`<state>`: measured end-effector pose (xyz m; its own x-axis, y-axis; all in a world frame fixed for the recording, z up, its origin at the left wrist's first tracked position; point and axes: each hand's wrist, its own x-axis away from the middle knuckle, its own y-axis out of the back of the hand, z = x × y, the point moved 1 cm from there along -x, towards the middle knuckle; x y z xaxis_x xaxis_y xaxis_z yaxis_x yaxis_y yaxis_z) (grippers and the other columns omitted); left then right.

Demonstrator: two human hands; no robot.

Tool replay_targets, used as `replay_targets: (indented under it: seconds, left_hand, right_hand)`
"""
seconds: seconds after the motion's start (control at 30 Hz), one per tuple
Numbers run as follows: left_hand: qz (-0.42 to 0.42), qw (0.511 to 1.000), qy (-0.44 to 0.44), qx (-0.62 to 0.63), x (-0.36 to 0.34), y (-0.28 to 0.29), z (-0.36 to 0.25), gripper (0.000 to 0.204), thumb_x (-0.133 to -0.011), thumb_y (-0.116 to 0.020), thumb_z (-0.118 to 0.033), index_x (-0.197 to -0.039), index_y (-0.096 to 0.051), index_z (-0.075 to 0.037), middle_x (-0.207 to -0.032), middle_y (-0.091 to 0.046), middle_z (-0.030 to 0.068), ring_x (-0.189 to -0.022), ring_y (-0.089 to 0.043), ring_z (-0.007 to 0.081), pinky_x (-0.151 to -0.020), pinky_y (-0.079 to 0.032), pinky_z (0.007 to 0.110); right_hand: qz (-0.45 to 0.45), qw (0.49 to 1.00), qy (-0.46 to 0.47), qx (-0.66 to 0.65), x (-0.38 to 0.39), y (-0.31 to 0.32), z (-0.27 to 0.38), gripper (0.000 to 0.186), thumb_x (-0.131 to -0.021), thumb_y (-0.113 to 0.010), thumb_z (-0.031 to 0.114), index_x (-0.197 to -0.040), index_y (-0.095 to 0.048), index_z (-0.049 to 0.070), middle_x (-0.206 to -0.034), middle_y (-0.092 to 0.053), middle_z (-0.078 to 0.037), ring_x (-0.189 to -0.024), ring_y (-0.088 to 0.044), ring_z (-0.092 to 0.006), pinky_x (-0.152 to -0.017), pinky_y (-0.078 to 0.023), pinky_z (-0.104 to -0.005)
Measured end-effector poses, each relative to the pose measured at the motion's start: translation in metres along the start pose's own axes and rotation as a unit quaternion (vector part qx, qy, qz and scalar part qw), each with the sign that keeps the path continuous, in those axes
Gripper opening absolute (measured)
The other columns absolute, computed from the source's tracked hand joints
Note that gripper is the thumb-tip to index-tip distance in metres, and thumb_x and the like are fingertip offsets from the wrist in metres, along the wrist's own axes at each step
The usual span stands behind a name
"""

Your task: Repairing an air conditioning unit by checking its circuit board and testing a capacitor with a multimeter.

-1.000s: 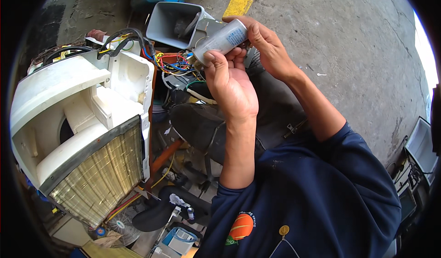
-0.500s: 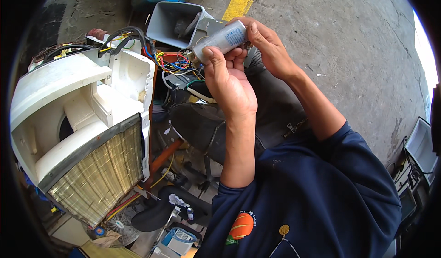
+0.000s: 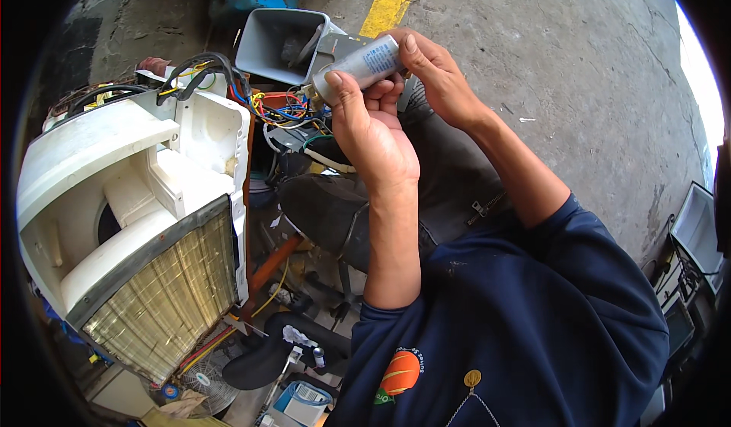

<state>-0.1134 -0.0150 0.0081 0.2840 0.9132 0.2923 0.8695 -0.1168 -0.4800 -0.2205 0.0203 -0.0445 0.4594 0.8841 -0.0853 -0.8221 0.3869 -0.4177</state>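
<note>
At upper centre, the left hand (image 3: pixel 377 141) is gripping a silver cylinder (image 3: pixel 362 65). The half-curled right hand (image 3: pixel 443 81) is resting at its right end, grip unclear.

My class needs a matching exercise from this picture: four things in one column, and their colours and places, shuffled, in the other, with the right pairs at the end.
Things:
1. cylinder
2. bin
3. large housing
4. painted stripe

Colours and places:
A. white, at the left of the picture
B. yellow, on the ground
C. silver, held in the left hand and right hand
D. grey, with its open top in view

Right pairs: 1-C, 2-D, 3-A, 4-B
</note>
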Motion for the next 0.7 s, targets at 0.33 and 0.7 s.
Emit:
replay_targets:
  seconds: [0.33,0.7]
  left_hand:
    - [-0.004,1.0,0.002,-0.001,0.0,-0.0014,-0.001,0.05,-0.109,-0.064,-0.047,-0.119,-0.059,0.002,-0.097,-0.06,0.0085,-0.091,-0.063,0.02,-0.091,-0.058,0.038]
    - [-0.01,1.0,0.007,0.007,0.0019,-0.004,-0.0011,0.052,-0.108,-0.067,-0.047,-0.119,-0.059,0.003,-0.098,-0.059,0.0081,-0.091,-0.061,0.0192,-0.091,-0.058,0.036]
  right_hand:
    - [-0.009,1.0,0.003,-0.001,0.0001,-0.0019,-0.0008,0.055,-0.117,-0.044,0.051,-0.129,-0.068,0.003,-0.103,-0.064,0.001,-0.091,-0.052,-0.0085,-0.084,-0.046,-0.0271]
    - [-0.012,1.0,0.009,0.013,0.0013,0.0008,-0.0023,0.055,-0.117,-0.044,0.052,-0.123,-0.068,0.003,-0.099,-0.061,0.002,-0.089,-0.05,-0.008,-0.082,-0.045,-0.0272]
